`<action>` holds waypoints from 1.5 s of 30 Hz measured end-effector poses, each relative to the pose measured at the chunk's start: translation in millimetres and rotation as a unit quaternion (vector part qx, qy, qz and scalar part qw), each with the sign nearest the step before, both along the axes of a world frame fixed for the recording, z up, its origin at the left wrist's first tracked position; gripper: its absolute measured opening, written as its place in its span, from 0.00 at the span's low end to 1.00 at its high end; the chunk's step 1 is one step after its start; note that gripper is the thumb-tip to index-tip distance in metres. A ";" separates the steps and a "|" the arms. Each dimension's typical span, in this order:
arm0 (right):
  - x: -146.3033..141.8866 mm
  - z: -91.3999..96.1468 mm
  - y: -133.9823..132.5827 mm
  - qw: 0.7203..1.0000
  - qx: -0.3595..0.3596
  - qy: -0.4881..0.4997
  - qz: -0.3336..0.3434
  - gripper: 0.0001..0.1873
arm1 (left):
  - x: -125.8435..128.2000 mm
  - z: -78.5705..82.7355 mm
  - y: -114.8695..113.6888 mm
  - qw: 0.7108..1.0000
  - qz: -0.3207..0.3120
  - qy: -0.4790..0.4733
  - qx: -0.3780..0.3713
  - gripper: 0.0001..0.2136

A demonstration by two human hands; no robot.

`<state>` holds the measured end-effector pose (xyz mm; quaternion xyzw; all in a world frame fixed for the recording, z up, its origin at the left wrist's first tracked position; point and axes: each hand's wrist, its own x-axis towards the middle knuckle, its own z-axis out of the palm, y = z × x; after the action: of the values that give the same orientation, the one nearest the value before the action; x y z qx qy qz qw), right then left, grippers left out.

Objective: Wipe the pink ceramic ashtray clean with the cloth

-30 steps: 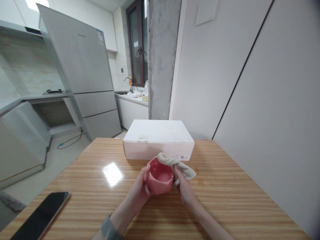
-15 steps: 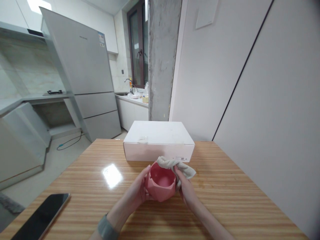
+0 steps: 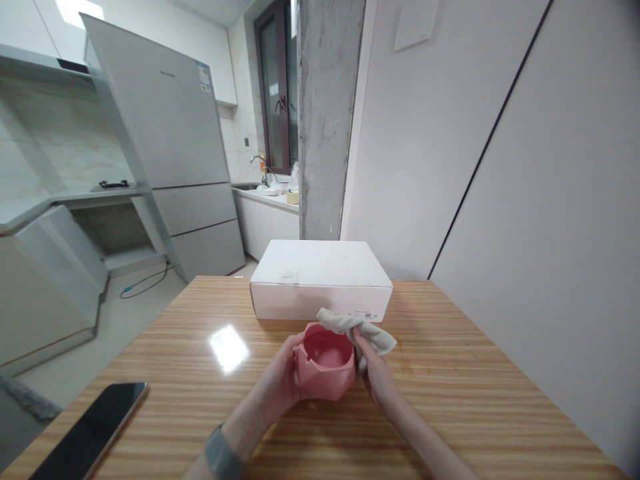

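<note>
A pink, faceted ashtray (image 3: 327, 380) with a notched rim is held just above the table, its opening tilted towards me. My left hand (image 3: 284, 373) is closed round its left side, thumb near the rim. On the other side, my right hand (image 3: 374, 367) grips a pale grey cloth (image 3: 345, 323) and presses it to the ashtray's right outer wall. One end of the cloth hangs over the back rim, while another sticks out to the right. The fingers of my right hand are partly hidden behind the cloth and ashtray.
Just beyond my hands, a white box (image 3: 320, 303) lies on the striped wooden table (image 3: 475, 400). A dark phone (image 3: 93, 433) rests at the table's left. Behind stand a grey fridge (image 3: 155, 113), a concrete pillar (image 3: 327, 120) and a white wall panel (image 3: 420, 147).
The ashtray has turned slightly in my left hand, so its rim notch sits differently. The cloth and my right hand have shifted a little along its right side. The view has moved slightly.
</note>
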<state>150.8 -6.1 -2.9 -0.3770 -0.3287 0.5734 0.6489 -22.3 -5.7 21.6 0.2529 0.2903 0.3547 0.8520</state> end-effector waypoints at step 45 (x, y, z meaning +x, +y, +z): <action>1.5 -9.5 -0.5 0.999 -0.011 -0.036 -0.022 0.25 | -4.5 -16.8 9.9 0.999 -0.040 -0.003 0.018 0.26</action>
<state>152.3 -6.6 -12.4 -0.4116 -0.3377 0.5486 0.6446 -26.9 4.2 4.9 0.2783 0.2715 0.3262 0.8616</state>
